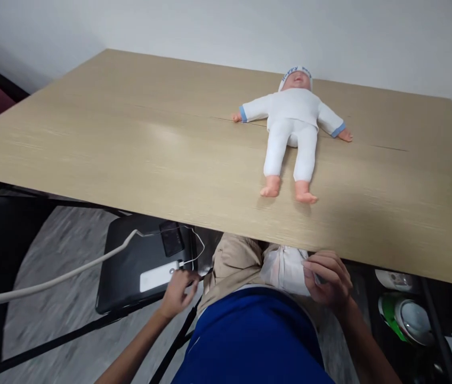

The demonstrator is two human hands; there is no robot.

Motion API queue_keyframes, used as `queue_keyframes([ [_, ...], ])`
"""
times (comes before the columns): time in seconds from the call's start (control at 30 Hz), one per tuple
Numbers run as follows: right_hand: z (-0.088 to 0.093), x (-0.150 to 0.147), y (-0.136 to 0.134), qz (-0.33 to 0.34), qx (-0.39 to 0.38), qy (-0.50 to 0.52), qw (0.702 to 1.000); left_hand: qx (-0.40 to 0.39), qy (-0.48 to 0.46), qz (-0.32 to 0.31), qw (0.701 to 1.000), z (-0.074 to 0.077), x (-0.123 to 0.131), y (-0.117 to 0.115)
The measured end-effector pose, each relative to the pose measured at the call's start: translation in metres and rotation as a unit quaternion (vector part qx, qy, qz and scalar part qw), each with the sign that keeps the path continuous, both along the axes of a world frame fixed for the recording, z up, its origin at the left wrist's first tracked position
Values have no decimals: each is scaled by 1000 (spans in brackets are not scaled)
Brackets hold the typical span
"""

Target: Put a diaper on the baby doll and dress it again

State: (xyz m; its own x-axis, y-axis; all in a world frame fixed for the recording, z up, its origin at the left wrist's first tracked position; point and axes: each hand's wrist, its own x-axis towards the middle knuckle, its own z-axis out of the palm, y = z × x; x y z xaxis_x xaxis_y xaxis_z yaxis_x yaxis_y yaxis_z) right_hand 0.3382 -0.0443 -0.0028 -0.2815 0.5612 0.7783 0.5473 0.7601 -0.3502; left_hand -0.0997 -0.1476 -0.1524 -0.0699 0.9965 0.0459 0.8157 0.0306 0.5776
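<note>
My left hand [180,292] is open, its fingers loosely bent and thumb apart, just over the near end of a white power bank [158,276]. It appears to hold nothing. My right hand [328,278] is curled below the table's front edge, thumb and fingers drawn together. Its fingertips meet the side of a crumpled white bundle [284,266] on my lap, cloth or thin plastic; what they grip is unclear. A baby doll [293,112] in a white suit with blue cuffs and a printed cap lies face up on the table, arms spread, feet towards me.
The wooden table [102,128] stands against a pale wall. Left of my legs, a black seat [124,266] carries the power bank and a dark phone [171,238], with a cable between them. A pale hose or thick cord [70,273] crosses there. A container with a green side [389,314] sits at lower right.
</note>
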Motion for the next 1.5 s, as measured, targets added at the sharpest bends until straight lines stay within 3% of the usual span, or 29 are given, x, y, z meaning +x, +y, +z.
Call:
queue_keyframes([
  [0.07, -5, -9, -6, 1, -11, 26, 1000, -42, 32, 106, 993, -6, -26, 10],
  [0.23, -8, -22, -27, 22, -4, 59, 998, -93, 86, 254, 959, -22, -72, 63],
  [0.37, -11, -27, -46, 29, -1, 59, 998, -160, 86, 271, 945, -33, -92, 103],
  [0.5, -21, -27, -62, 25, -12, 49, 998, -185, 92, 265, 942, -35, -99, 121],
  [0.77, -37, -27, -76, -26, -65, 77, 995, -183, 113, 239, 947, -53, -87, 99],
  [0.93, -45, -33, -73, 1, -89, 85, 992, -180, 114, 235, 948, -65, -76, 84],
  [1.13, -42, -43, -64, 47, -89, 81, 992, -174, 122, 239, 948, -62, -66, 82],
  [1.5, -51, -45, -73, 47, -115, 75, 989, -168, 128, 252, 944, -58, -60, 86],
])
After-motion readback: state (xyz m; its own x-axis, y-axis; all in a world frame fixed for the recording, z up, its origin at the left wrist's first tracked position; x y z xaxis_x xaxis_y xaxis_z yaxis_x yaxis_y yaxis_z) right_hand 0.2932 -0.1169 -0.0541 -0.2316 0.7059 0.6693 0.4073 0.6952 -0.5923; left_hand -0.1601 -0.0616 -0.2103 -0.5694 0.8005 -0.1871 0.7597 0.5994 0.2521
